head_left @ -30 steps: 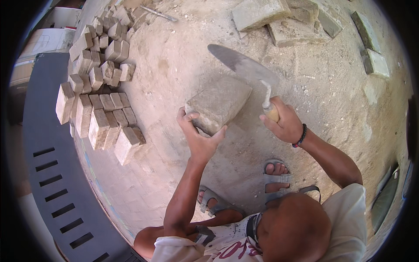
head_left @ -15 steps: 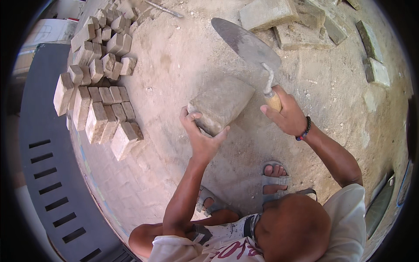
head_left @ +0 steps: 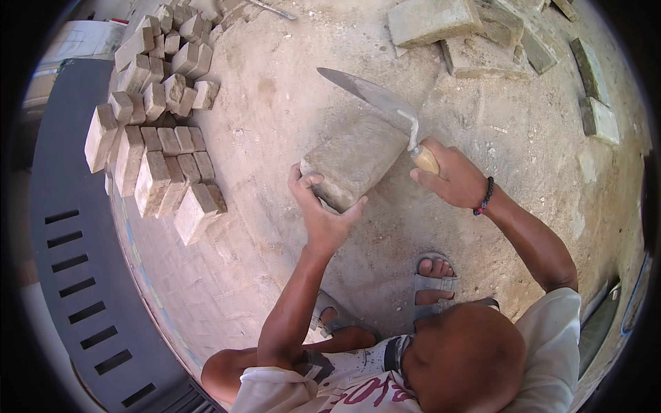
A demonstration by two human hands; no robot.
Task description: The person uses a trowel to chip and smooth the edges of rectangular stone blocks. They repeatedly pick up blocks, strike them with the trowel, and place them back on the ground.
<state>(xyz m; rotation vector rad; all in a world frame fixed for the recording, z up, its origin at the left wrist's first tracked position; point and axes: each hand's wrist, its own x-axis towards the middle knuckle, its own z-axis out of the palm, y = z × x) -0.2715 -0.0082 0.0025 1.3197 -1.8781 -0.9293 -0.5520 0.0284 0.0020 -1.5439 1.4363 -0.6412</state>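
A grey-brown paving block is held tilted at its near end by my left hand, thumb on one side and fingers on the other. Whether its far end touches the ground I cannot tell. My right hand is wrapped round the wooden handle of a trowel. The trowel's pointed metal blade stands over the far edge of the block and leans to the left. Its bent neck comes close to the block's right corner.
Stacked blocks stand at the left, beside a dark slotted panel. Larger slabs lie at the far right, with two narrow blocks near them. A thin rod lies at the far edge. My sandalled foot is behind the block.
The trowel has come down toward the block and its blade has turned more edge-on. My left hand still grips the block in nearly the same place.
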